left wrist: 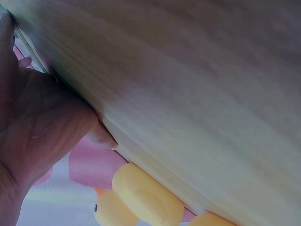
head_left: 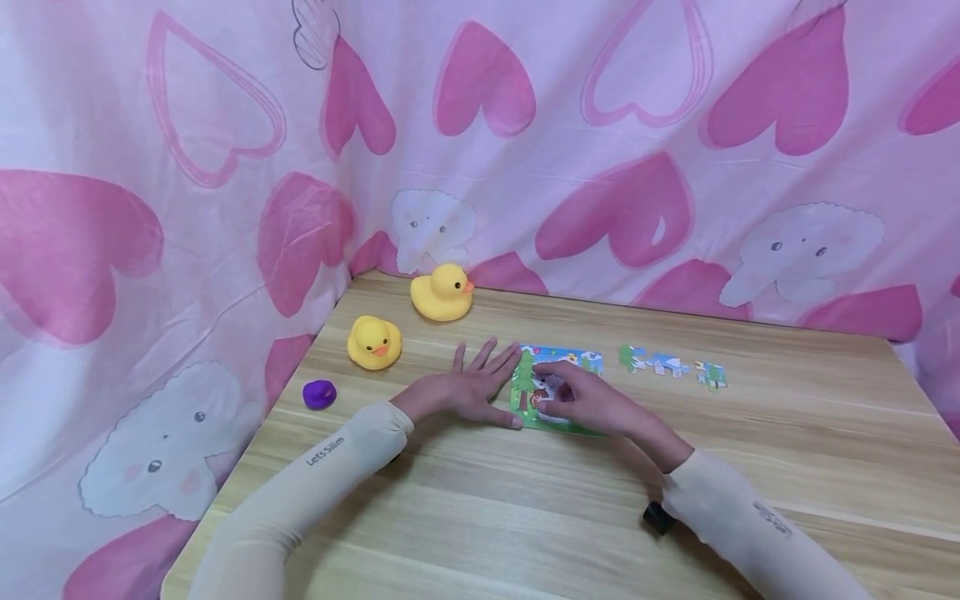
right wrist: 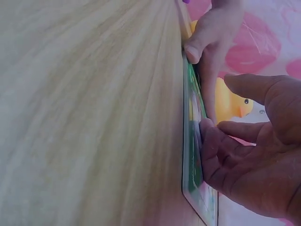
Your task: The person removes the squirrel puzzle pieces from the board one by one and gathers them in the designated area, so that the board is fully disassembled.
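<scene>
Mid-frame, you're seemingly settling the puzzle [head_left: 527, 385], left hand [head_left: 477, 392] spread, right hand [head_left: 596, 402] empty; centre-right loose pieces [head_left: 666, 365] are probably needing fitting.

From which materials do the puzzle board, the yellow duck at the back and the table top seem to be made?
Puzzle board: probably cardboard, smooth and printed; it looks thin and flat.
Yellow duck: likely rubber or soft plastic, fairly matte; its form is rounded, its colour even.
Table top: wood or wood-look laminate, softly shiny; its grain streaks fit both.

Hands [head_left: 588, 403] at puzzle [head_left: 523, 385] — near tabletop [head_left: 487, 517] free
</scene>
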Available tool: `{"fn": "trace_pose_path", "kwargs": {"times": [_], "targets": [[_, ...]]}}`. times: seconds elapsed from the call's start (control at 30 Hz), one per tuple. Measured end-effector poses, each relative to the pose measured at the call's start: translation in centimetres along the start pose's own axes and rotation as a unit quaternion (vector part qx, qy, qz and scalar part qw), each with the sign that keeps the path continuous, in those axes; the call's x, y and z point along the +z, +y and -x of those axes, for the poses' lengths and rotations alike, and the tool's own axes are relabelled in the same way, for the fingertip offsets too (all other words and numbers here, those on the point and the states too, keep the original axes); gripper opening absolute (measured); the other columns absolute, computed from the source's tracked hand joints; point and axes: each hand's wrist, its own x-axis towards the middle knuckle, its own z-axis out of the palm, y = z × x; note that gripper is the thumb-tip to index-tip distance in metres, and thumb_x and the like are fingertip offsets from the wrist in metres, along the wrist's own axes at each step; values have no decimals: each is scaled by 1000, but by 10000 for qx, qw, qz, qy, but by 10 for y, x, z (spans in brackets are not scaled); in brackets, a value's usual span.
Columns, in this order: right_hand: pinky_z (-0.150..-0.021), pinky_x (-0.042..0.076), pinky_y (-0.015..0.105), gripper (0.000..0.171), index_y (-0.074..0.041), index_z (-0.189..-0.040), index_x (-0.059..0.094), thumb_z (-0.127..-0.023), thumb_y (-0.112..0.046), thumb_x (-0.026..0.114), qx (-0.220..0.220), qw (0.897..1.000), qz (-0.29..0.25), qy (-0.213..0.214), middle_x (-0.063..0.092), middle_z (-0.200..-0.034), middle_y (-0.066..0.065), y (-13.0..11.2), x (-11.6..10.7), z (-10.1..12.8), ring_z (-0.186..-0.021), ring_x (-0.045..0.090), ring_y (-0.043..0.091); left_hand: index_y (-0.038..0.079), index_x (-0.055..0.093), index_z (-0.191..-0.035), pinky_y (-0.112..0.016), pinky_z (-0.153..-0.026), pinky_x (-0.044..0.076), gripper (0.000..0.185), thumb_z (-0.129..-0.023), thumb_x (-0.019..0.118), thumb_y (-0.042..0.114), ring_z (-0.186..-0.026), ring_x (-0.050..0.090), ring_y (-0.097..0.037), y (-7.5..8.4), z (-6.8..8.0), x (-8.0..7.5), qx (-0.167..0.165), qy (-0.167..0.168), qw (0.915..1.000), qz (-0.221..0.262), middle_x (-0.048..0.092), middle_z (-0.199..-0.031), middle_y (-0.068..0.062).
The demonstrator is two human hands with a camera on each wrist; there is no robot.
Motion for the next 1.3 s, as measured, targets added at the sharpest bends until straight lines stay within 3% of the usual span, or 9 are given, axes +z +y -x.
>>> {"fn": "trace_pose_path", "kwargs": {"times": [0.27, 0.53, 0.8, 1.03, 1.3], "targets": [[-84, 54, 34, 69, -5, -158, 46, -101, -32, 74, 139, 9992, 361, 115, 62, -133, 13, -4, 0, -6, -97, 60, 18, 24, -17, -169, -74, -123, -20, 121, -90, 51, 86, -164, -26, -32, 0, -1, 2, -15, 4, 10000, -44, -23, -178, 6], [-85, 57, 37, 64, -11, -154, 52, -98, -28, 77, 225, 9973, 625, 313, 58, -146, 13, -3, 4, -10, -96, 65, 16, 24, -16, -169, -75, -123, -19, 121, -91, 51, 86, -164, -26, -33, -1, -2, 3, 17, -2, 10000, -22, -22, -178, 5], [-82, 58, 40, 57, -17, -149, 60, -95, -22, 80, 201, 9957, 858, 294, 58, -141, 14, 0, 4, -20, -97, 66, 21, 23, -16, -169, -75, -123, -19, 121, -91, 51, 85, -164, -25, -34, 0, 0, 2, 69, 25, 10000, -19, -22, -178, 4], [-92, 56, 47, 49, -18, -140, 65, -94, -24, 82, 188, 9956, 870, 285, 61, -135, 10, -2, 1, -29, -104, 64, 24, 23, -14, -170, -75, -123, -18, 119, -92, 53, 83, -165, -24, -34, 0, 1, -1, 40, 24, 10000, -31, -21, -179, 4], [-83, 53, 39, 47, -17, -135, 68, -91, -25, 84, 202, 9942, 961, 442, 62, -128, 10, -3, 2, -30, -98, 62, 22, 23, -15, -170, -76, -123, -17, 119, -92, 52, 84, -165, -24, -33, 1, 1, -2, 16, -17, 10000, -76, -21, -179, 4]]}}
